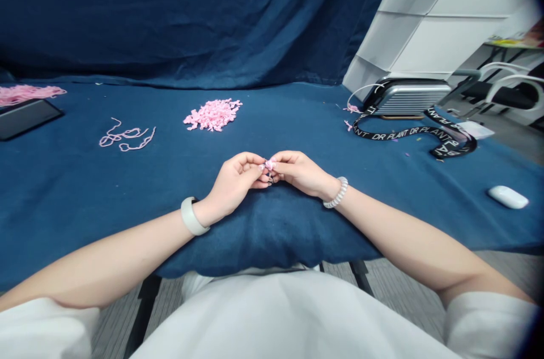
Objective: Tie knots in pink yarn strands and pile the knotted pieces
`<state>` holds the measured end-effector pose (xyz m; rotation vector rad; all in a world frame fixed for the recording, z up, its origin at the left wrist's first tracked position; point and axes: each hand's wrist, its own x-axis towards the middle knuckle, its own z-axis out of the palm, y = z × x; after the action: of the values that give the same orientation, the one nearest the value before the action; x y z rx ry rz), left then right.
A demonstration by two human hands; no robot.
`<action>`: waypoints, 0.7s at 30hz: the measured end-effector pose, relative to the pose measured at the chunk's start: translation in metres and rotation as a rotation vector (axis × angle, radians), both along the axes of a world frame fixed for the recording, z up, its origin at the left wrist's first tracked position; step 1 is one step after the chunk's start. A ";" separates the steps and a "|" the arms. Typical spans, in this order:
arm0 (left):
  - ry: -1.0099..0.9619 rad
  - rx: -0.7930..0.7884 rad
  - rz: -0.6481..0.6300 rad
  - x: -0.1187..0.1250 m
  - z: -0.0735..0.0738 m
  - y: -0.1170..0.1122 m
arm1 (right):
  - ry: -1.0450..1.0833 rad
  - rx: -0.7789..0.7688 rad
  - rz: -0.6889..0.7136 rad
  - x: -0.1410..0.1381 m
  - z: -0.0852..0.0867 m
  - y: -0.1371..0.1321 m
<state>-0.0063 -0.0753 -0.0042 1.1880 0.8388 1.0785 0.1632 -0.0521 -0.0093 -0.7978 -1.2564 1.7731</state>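
My left hand (237,180) and my right hand (302,173) meet fingertip to fingertip above the table's near side. Both are closed in a pinch on a small piece of pink yarn (270,165), mostly hidden by the fingers. Beyond them lies a pile of short pink yarn pieces (213,115) that look knotted. Off to the left, several loose strands of pink yarn (127,136) lie curled on the cloth.
A blue cloth (293,115) covers the table and hangs behind it. At left are a pink yarn bundle (29,93) and a dark flat device (29,118). To the right sit a ribbed silver case (414,98), a black lettered strap (395,133) and a white rounded case (508,197).
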 end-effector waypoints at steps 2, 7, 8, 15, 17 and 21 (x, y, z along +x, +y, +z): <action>0.001 0.003 -0.006 0.000 0.000 0.000 | 0.000 -0.002 0.000 0.000 0.001 0.000; 0.036 0.010 0.000 0.002 0.003 -0.002 | -0.035 0.036 0.004 0.002 -0.002 0.002; 0.047 0.012 0.004 0.002 0.003 -0.002 | -0.048 0.054 0.008 0.002 -0.002 0.002; 0.168 0.084 0.041 0.000 0.001 -0.001 | -0.207 0.203 0.003 0.002 0.002 -0.003; 0.202 0.081 0.031 0.000 0.001 -0.001 | -0.235 0.241 0.008 0.002 0.003 -0.003; 0.202 0.063 0.008 0.000 0.003 -0.002 | -0.203 0.218 0.013 0.001 0.000 -0.003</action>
<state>-0.0059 -0.0769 -0.0016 1.3639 0.9717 1.0082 0.1646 -0.0546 -0.0096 -0.8598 -1.5615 1.5606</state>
